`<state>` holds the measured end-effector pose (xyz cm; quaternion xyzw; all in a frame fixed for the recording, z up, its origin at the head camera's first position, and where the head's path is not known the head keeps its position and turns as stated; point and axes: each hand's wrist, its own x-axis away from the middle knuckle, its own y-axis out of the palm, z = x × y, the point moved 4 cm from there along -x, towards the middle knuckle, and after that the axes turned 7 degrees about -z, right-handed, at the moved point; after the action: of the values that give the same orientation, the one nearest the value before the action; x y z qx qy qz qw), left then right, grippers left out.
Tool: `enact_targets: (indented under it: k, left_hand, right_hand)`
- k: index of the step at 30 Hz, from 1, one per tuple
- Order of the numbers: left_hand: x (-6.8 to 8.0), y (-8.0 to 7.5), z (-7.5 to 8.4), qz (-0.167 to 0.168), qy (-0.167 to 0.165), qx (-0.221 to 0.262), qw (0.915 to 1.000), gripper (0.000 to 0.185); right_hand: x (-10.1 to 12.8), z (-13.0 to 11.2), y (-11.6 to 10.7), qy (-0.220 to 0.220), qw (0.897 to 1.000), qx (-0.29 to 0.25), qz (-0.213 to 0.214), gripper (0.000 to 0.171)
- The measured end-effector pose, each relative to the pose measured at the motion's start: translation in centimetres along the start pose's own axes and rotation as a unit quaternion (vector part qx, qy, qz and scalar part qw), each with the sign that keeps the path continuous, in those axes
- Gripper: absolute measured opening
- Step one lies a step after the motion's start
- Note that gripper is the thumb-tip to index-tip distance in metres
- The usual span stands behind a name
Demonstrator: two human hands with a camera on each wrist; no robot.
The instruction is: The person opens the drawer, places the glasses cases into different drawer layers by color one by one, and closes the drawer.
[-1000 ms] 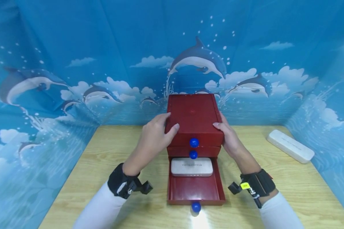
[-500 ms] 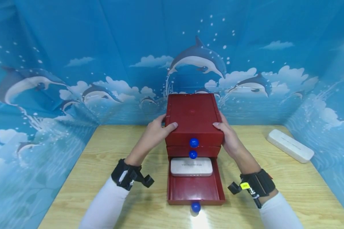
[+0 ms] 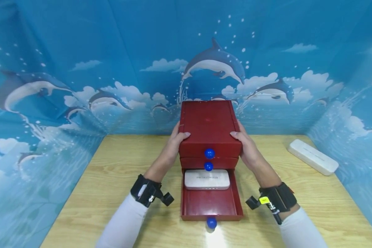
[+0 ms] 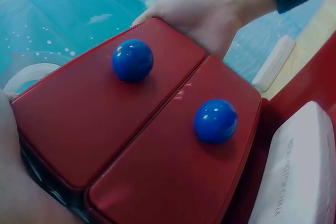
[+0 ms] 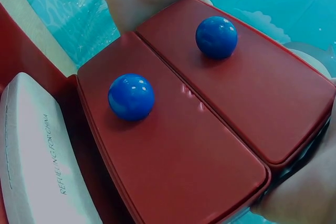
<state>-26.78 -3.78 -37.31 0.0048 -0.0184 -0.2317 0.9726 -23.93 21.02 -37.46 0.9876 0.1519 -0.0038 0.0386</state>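
Observation:
A dark red drawer box point(image 3: 207, 122) with blue ball knobs stands at the middle of the table. My left hand point(image 3: 171, 148) grips its left side, thumb on the top edge. On the opposite side my right hand point(image 3: 249, 148) holds the box the same way, its thumb also on top. Most of the other fingers are hidden behind the sides. The bottom drawer point(image 3: 209, 205) is pulled out towards me, while the upper two drawers are in. At the back of that drawer lies a whitish oblong case point(image 3: 207, 179) with printed lettering, also seen in both wrist views.
A second whitish case point(image 3: 313, 157) lies slanted on the wooden table point(image 3: 117, 179) at the right. Behind the table hangs a blue cloth point(image 3: 136, 38) printed with dolphins, which also runs along both sides. The open drawer's blue knob point(image 3: 212, 223) juts out at the front.
My left hand has moved inward and its fingers have gone from above the top edge down along the box's left side. The right hand keeps its hold.

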Motion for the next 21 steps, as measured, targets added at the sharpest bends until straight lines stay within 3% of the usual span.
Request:
enact_targets:
  k: [5, 8, 21]
  left_hand:
    - [-0.3, 0.5, -0.4, 0.006, 0.018, 0.031, 0.9993, 0.079]
    - [-0.4, 0.8, -0.6, 0.013, 0.010, 0.042, 0.9990, 0.082]
    - [0.0, 0.8, -0.4, 0.027, 0.003, 0.029, 0.9992, 0.082]
  right_hand:
    - [0.2, -0.1, -0.2, 0.007, 1.000, 0.002, -0.001, 0.071]
    - [0.5, -0.3, -0.5, 0.016, 1.000, 0.013, -0.005, 0.071]
    - [1.4, -1.3, -1.0, 0.014, 0.995, 0.088, -0.041, 0.073]
